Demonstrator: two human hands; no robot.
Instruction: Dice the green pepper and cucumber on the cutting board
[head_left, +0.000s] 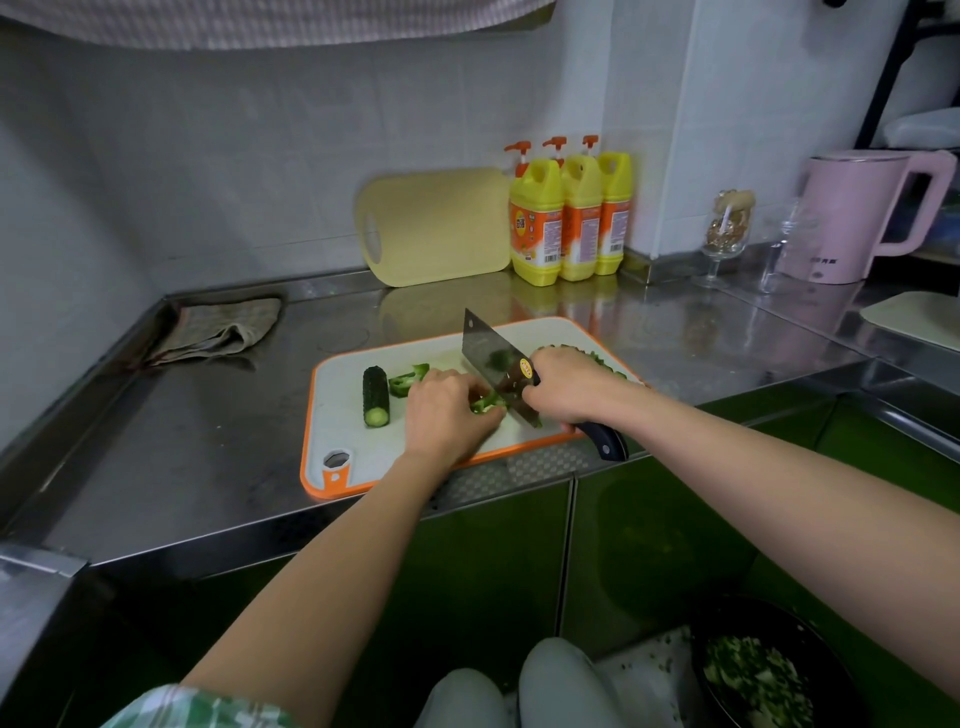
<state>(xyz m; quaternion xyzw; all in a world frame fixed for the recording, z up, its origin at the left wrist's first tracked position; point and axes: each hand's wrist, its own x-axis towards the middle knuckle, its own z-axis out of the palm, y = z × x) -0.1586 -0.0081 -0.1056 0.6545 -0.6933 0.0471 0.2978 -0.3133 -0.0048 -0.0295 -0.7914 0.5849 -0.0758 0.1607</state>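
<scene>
Green pepper (485, 404) strips lie mid-board (337, 431), pinned under the curled fingers of the left hand (447, 415). The right hand (566, 384) is clamped on the cleaver (493, 358) where handle meets blade. The pepper looks light, springy and slick-skinned, so it is best held bunched, knuckles forward. The cucumber (375, 396), firm and likely to roll, lies apart at the board's left. Steel counter (208, 415), tiled wall (260, 182), cloth (218, 330) behind.

The cutting board (337, 421) lies at the worktop's (208, 447) front edge, with the cucumber (375, 396) on its left part and pepper strips (410, 378) just right of it. Behind, a second board (441, 223) leans against the wall (249, 156), with bottles (569, 218) to its right.
</scene>
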